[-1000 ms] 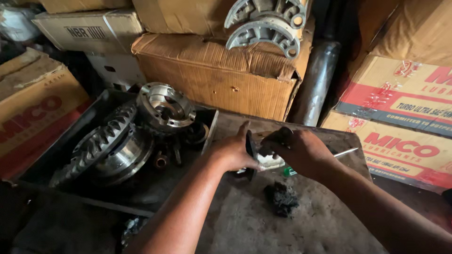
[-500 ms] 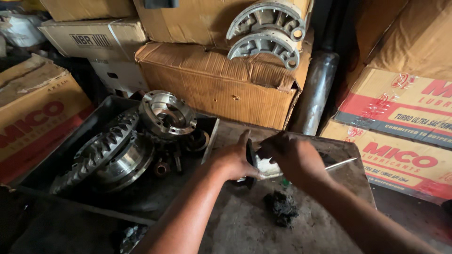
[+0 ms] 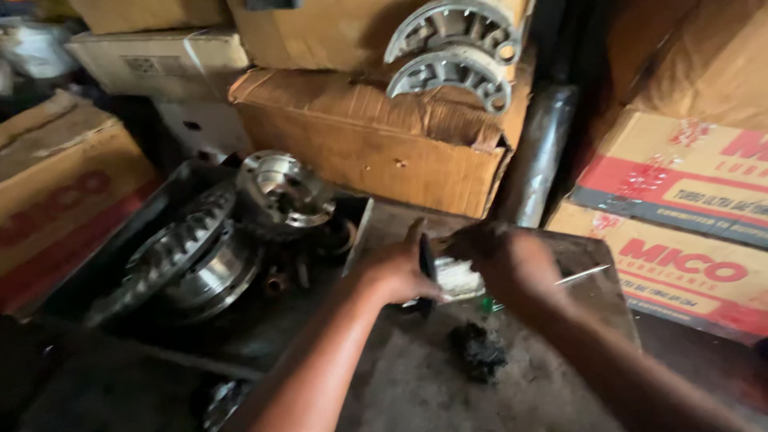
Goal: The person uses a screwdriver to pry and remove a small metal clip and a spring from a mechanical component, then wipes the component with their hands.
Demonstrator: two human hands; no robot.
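Note:
My left hand grips a thin dark ring-shaped part, held upright over a worn metal work surface. My right hand presses a pale whitish wad, perhaps cloth or paper, against that part. The two hands meet at the middle of the view and are slightly blurred. A lump of black greasy material lies on the surface just below the hands. A thin metal rod sticks out to the right from behind my right hand.
A dark tray at left holds a large toothed ring gear and a shiny flanged housing. Cardboard boxes stand behind; two curved brake shoes lie on them. A dark pipe leans upright. Red-and-tan cartons stack at right.
The camera has shifted slightly, so the scene sits lower and to the right. Both hands stay together on the dark part, with small working motion of the right hand.

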